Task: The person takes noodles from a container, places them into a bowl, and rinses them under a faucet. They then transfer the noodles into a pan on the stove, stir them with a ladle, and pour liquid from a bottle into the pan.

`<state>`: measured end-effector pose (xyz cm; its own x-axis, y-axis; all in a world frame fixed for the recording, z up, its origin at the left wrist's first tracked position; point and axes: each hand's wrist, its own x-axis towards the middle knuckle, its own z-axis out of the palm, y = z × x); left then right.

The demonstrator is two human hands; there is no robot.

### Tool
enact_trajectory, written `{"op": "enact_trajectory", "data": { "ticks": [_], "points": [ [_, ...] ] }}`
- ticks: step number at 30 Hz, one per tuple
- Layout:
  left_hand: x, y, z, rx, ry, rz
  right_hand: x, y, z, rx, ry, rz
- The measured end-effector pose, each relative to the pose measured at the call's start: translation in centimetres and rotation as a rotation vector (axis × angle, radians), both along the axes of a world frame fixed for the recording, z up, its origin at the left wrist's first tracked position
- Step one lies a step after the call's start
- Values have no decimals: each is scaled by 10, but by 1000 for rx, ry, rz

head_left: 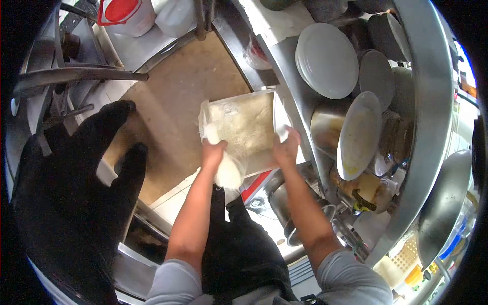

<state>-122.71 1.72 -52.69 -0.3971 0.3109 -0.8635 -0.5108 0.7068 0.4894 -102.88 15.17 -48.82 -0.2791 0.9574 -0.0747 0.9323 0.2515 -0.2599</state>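
Note:
A clear plastic tub (pixel 204 113) with pale, crumbly or doughy contents (pixel 246 122) is between my hands, in front of my legs. My left hand (pixel 214 152) is closed on the tub's near left side, together with a thin clear plastic bag (pixel 231 173) that hangs down with something whitish in it. At the right end, my right hand (pixel 286 147) has its fingers wrapped over the tub's edge, beside a white curved rim (pixel 279 109) that rises past the fingertips.
On the right, a steel shelf (pixel 310 122) carries stacked white plates (pixel 328 61) and a soiled oval plate (pixel 359 134). A person in black clothing (pixel 71 203) is close on the left. Further off stands a white bucket with a red lid (pixel 127 18). Brown floor (pixel 168 101) lies beyond the tub.

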Motion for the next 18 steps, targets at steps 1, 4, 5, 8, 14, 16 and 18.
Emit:
{"op": "enact_trajectory", "data": {
  "ticks": [1,4,5,8,14,16,18],
  "points": [
    [-8,-6,12,17,19,1,6,11,2,2,-1,-6],
    [-20,-24,27,4,79,0,23,29,5,-516,-308,-412],
    [-21,-31,23,-24,115,-1,33,31,-2,-532,-313,-377],
    [-17,-46,10,-77,-41,-2,58,32,-13,-570,-237,-346],
    [-20,-43,30,46,-402,214,53,29,-14,-419,-342,-250],
    [-25,-41,36,24,-399,171,42,31,-6,-598,-403,-411],
    [-26,-39,37,12,-401,128,59,27,-22,-590,-410,-391]
  ]
}}
